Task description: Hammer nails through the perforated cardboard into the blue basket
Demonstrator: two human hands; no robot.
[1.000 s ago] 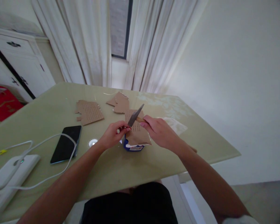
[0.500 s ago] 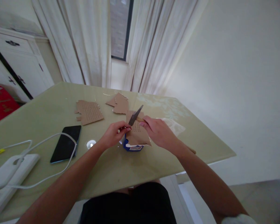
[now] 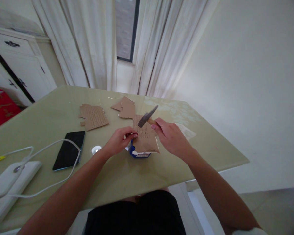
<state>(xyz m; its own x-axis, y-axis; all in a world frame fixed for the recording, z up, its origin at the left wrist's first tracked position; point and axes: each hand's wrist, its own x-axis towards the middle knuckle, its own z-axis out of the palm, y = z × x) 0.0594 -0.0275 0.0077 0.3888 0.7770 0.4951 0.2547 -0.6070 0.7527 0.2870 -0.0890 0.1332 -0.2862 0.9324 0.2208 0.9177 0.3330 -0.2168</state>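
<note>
My right hand (image 3: pixel 171 136) is wrapped round the wooden handle of a hammer (image 3: pixel 147 116), whose metal head is tilted over the cardboard, apart from my left fingers. My left hand (image 3: pixel 122 139) pinches at the left edge of a brown cardboard piece (image 3: pixel 146 143) with rows of small dark holes. Whatever lies between those fingertips is too small to make out. The cardboard rests on a blue container (image 3: pixel 133 152), mostly hidden under it.
Behind lie another holed cardboard piece (image 3: pixel 96 118) and torn cardboard scraps (image 3: pixel 127 108). To the left are a phone (image 3: pixel 69 150), a white power strip (image 3: pixel 26 176) with a cable and a small shiny round thing (image 3: pixel 96 149). Clear plastic (image 3: pixel 187 132) lies right of the hammer.
The hammer head has moved up and to the right, away from my left fingertips, and my right hand has shifted slightly with it. My left hand stays in place.
</note>
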